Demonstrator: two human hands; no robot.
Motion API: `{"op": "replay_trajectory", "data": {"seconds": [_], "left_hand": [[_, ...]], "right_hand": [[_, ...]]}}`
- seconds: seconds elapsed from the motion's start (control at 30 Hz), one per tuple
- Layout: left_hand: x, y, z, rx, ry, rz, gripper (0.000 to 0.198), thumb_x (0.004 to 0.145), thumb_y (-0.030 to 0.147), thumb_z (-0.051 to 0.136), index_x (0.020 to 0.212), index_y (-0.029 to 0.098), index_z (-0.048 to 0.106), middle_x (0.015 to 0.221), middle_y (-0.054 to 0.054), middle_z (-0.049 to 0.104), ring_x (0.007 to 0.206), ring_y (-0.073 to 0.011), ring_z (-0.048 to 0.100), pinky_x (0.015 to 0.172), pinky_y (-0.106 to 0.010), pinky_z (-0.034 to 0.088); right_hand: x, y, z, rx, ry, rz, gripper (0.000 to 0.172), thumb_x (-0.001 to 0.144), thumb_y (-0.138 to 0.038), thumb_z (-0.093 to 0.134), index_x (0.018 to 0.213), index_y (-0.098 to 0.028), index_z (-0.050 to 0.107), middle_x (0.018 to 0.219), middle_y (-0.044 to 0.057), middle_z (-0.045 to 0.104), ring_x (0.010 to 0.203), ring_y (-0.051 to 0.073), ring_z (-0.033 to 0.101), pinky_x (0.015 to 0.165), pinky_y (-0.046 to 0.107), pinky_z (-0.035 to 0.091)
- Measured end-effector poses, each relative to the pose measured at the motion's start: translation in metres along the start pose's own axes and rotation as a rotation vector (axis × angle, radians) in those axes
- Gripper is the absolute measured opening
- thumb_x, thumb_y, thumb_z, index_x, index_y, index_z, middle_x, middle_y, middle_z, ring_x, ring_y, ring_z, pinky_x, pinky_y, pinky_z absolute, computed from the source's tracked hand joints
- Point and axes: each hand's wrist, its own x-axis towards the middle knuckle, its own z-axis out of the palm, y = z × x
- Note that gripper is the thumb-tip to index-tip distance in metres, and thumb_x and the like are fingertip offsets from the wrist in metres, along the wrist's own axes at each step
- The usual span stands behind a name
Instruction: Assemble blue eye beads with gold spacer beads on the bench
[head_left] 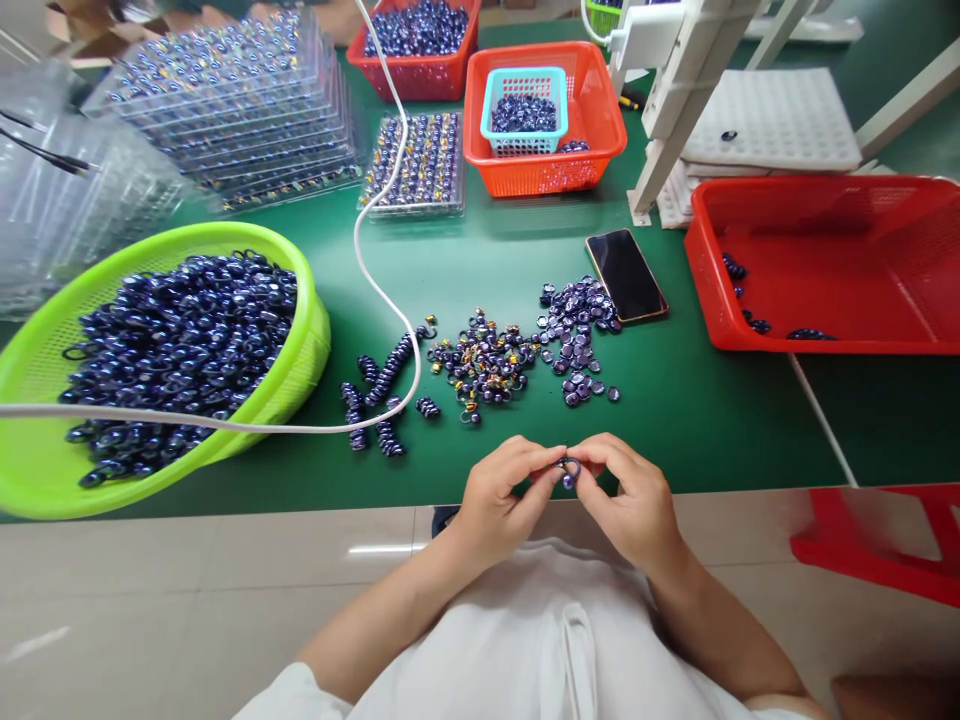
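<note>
Close to the table's front edge, my left hand (510, 490) and my right hand (630, 495) meet, each pinching with thumb and fingertips. Between them is a small dark blue curved metal piece with a round ball end (568, 481); both hands grip it, and the fingertips partly cover it. Just beyond lies a pile of dark blue and gold small parts (487, 360). To its right spreads a pile of flat dark blue caps (574, 325). Stacked rows of dark blue rings (390, 372) lie on the left.
A green basket (311, 330) heaped with dark blue pieces stands left. A white cable (375, 280) loops across the green table. Farther back are filled clear trays (330, 130) and an orange basket (544, 180). A phone (628, 275) and a red bin (825, 260) lie right.
</note>
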Motion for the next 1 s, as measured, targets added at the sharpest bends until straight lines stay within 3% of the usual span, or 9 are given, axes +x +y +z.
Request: {"op": "replay_trajectory", "data": {"seconds": [0.37,0.67,1.0], "left_hand": [[-0.0041,-0.0053,0.0041,-0.025,0.041,0.023,0.025,0.088,0.008,0.063,0.108,0.018,0.074,0.086,-0.009,0.076,0.074,-0.0164,0.067,0.069,-0.029,0.054],[-0.0012,-0.0078,0.0022,-0.007,0.022,0.024,0.02,0.089,0.012,0.063,0.104,0.017,0.075,0.082,-0.009,0.076,0.072,-0.0173,0.068,0.068,-0.029,0.055],[0.0001,-0.0037,0.0024,-0.036,0.032,-0.022,0.02,0.089,0.012,0.063,0.105,0.017,0.074,0.082,-0.008,0.075,0.074,-0.0171,0.067,0.069,-0.029,0.054]], "right_hand": [[0.0031,-0.01,0.0036,0.016,0.026,0.058,0.013,0.088,-0.011,0.058,0.088,-0.02,0.067,0.078,0.0,0.066,0.066,0.012,0.06,0.06,0.022,0.051],[0.0078,-0.001,-0.0032,0.1,-0.116,0.28,0.006,0.088,-0.021,0.063,0.086,-0.019,0.069,0.074,0.002,0.07,0.064,0.014,0.064,0.059,0.023,0.053],[0.0049,-0.0065,-0.0016,0.041,-0.028,0.111,0.008,0.089,-0.015,0.06,0.09,-0.02,0.067,0.081,0.001,0.068,0.07,0.013,0.064,0.063,0.023,0.054]]}}
